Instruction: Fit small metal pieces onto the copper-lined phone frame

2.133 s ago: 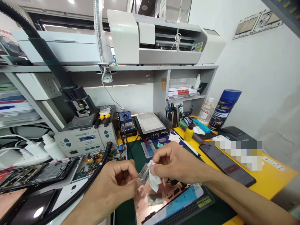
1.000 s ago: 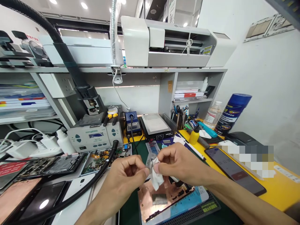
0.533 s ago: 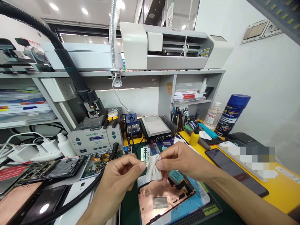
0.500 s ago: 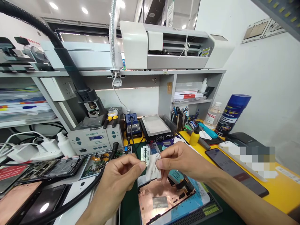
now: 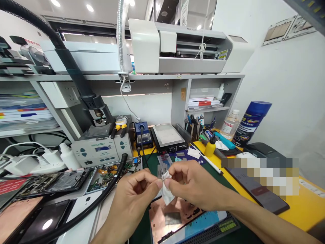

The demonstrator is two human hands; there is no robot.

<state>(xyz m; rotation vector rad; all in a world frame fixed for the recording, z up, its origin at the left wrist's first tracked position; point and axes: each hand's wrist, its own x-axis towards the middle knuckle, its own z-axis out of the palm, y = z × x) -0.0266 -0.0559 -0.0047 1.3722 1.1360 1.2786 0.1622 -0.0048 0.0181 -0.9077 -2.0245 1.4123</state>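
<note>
Close together above the work mat, both my hands are closed in pinches. The fingertips of my left hand [image 5: 138, 196] hold a razor blade, now nearly hidden between thumb and finger. A crumpled white tissue [image 5: 168, 196] is gripped by my right hand [image 5: 194, 184], its loose end hanging down. The tissue meets the left fingertips where the blade is. Below the hands lies an opened device shell with a copper-coloured inner face [image 5: 165, 220], resting on a blue and black holder [image 5: 205, 222].
A heating plate [image 5: 169, 135] and a soldering station [image 5: 143, 135] stand behind the mat. At right are a yellow bottle [image 5: 210, 148], a phone [image 5: 261, 189] and a blue spray can [image 5: 251, 123]. A black hose [image 5: 101, 200] crosses the left side, over device parts.
The blade has turned out of clear view between my fingers. My right hand has moved left with the tissue, up against the left fingertips. The view has shifted slightly.
</note>
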